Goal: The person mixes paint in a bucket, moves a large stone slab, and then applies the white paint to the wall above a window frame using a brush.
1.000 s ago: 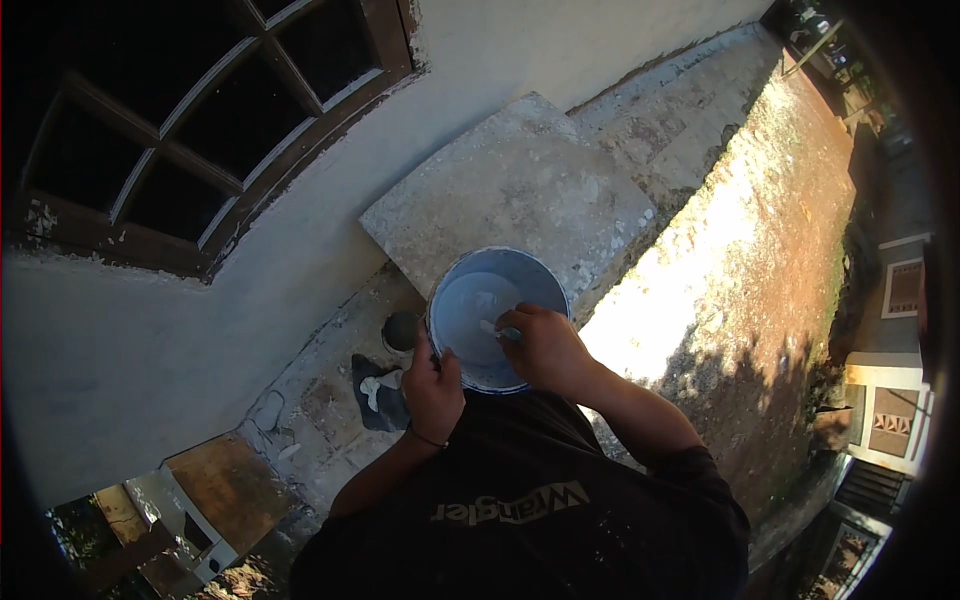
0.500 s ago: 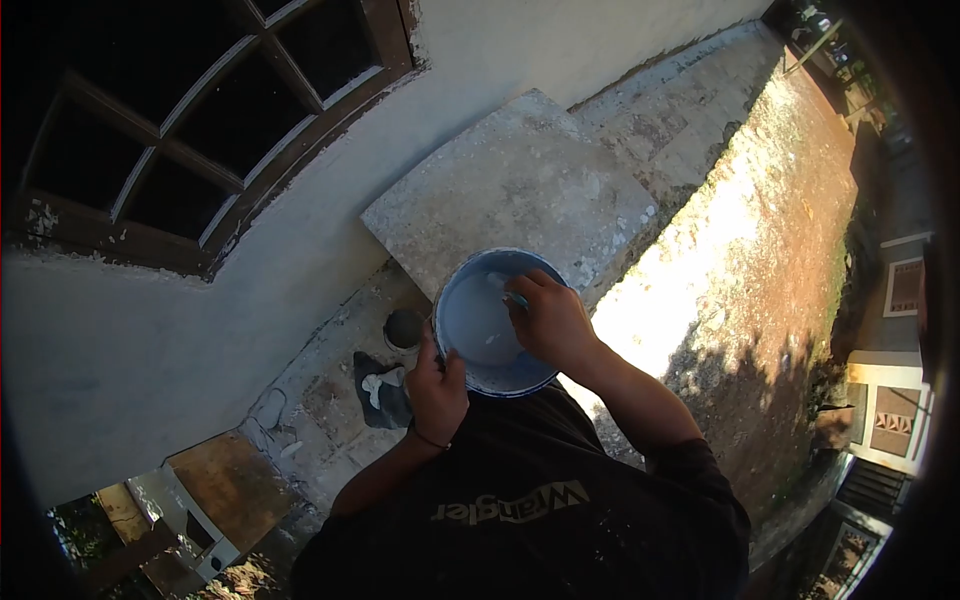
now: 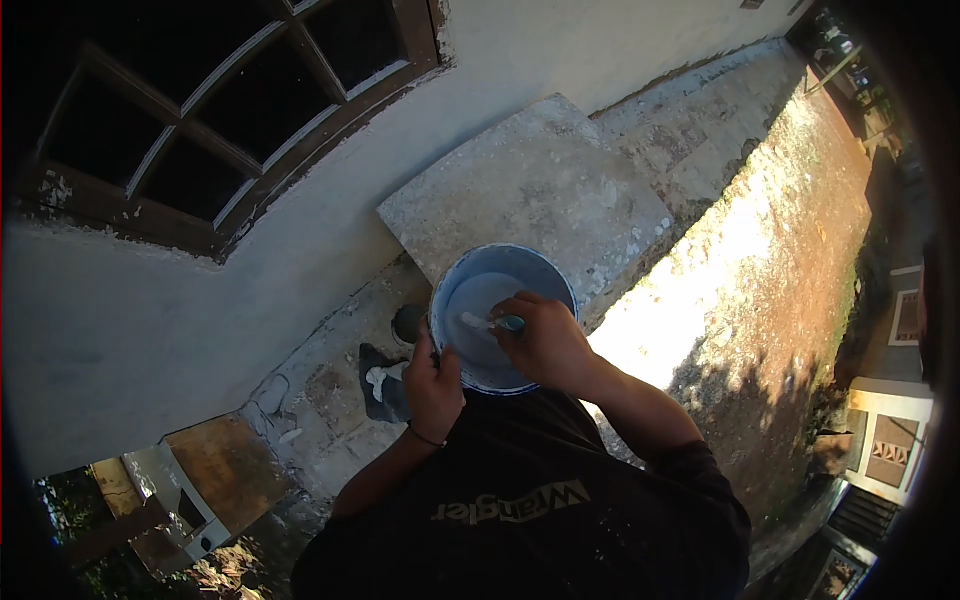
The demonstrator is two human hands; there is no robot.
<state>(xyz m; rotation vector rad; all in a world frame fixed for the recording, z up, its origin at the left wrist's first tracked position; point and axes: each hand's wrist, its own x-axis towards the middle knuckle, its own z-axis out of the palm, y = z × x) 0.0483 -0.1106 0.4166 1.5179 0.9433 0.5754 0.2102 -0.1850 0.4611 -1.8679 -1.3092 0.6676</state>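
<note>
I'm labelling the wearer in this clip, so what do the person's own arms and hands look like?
The left hand and right hand are both ungloved. A thin dark band circles the left wrist; none shows on the right. The forearms are bare below the short, dark sleeves of a shirt with pale "Wrangler" lettering.

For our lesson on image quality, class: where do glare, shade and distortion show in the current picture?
Head view: sunlit ground glares nearly white; head view: bucket sits in shade; head view: window bars look curved and the picture's corners go dark.
</note>
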